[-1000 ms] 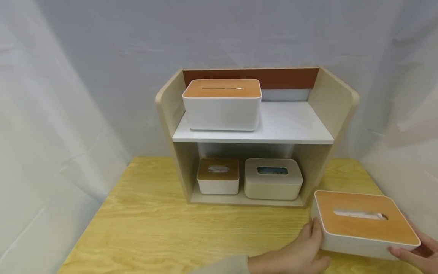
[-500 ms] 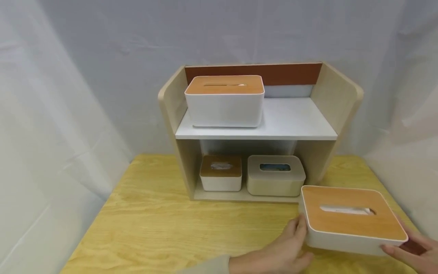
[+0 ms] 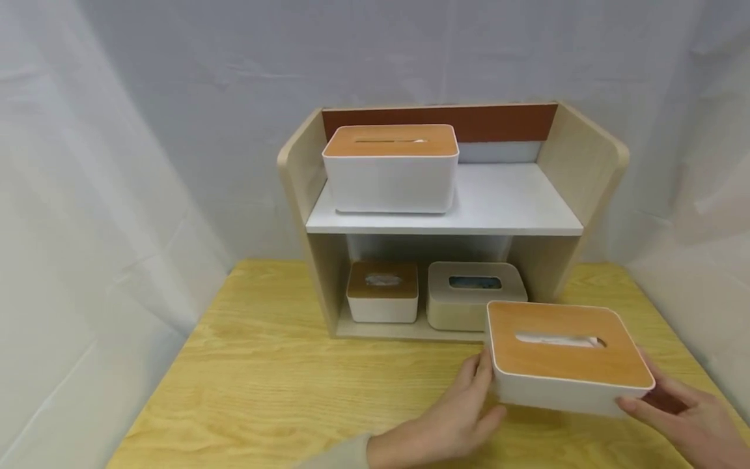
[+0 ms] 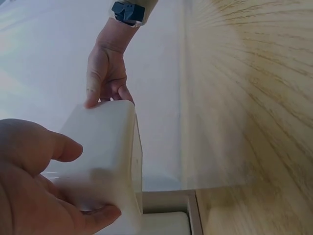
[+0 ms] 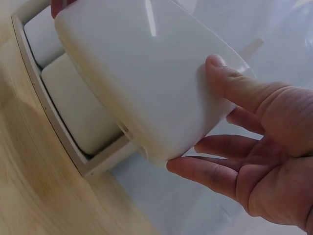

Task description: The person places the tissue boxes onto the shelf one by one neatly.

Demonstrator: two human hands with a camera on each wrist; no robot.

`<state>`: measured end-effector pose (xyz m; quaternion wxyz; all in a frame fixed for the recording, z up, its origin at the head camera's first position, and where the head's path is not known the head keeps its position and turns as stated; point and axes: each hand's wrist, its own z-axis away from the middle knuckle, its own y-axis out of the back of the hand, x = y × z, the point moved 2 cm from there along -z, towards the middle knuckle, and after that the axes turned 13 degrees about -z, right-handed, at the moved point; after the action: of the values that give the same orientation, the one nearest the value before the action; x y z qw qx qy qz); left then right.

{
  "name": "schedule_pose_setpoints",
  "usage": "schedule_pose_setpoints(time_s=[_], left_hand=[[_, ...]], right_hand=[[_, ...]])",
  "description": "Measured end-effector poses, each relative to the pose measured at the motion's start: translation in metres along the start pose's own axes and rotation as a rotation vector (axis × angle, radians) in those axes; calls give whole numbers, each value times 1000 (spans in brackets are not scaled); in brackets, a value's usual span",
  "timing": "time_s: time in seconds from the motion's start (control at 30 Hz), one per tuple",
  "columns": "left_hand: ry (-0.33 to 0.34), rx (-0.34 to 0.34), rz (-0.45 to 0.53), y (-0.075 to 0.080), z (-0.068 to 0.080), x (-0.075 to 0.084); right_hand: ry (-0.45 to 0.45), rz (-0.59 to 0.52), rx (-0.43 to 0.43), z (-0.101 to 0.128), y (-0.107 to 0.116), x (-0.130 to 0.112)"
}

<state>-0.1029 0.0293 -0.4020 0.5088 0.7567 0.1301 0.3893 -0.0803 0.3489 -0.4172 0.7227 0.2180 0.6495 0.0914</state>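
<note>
Head view, lower right: left hand (image 3: 451,420) and right hand (image 3: 682,410) clamp the tissue box (image 3: 565,355) by its ends, keeping it level above the counter (image 3: 281,391).

We are counting four tissue boxes: one (image 3: 390,168) on the upper shelf, two (image 3: 383,292) (image 3: 463,296) below, one (image 3: 565,355) between two hands (image 3: 451,423) (image 3: 691,420). One shelf unit (image 3: 586,163), one table (image 3: 263,391).

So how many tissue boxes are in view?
4: one on the upper shelf, two on the lower shelf, a small one and a beige one, and one between both hands. None looks hidden.
</note>
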Motion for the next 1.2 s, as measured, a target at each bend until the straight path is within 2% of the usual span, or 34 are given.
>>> schedule_pose_setpoints(time_s=[0.17, 0.27, 0.33, 0.53, 0.73, 0.83, 0.93, 1.07, 1.13, 1.2], left_hand=[[-18, 141, -79, 10, 4, -4], [-38, 232, -94, 18, 4, -7], [-37, 272, -72, 24, 4, -8], [-62, 398, -25, 43, 4, -9], [-151, 547, -29, 65, 6, -4], [-187, 594, -35, 76, 6, -1], [-213, 629, -66, 88, 4, 2], [-222, 663, -107, 104, 0, 8], [-220, 682, -128, 113, -2, 11], [-225, 706, -156, 121, -5, 14]], right_hand=[[-7, 21, 13, 3, -5, -15], [-18, 52, 18, 4, -4, -29], [-8, 58, 24, 5, -3, -38], [122, -23, 37, 8, -5, -56], [181, -137, 56, 14, -2, -82], [272, -181, 94, 16, 1, -97], [453, -272, 102, 14, 2, -114], [700, -537, -43, 8, 3, -134], [751, -659, -123, 4, 5, -141], [761, -691, -140, 1, 8, -147]])
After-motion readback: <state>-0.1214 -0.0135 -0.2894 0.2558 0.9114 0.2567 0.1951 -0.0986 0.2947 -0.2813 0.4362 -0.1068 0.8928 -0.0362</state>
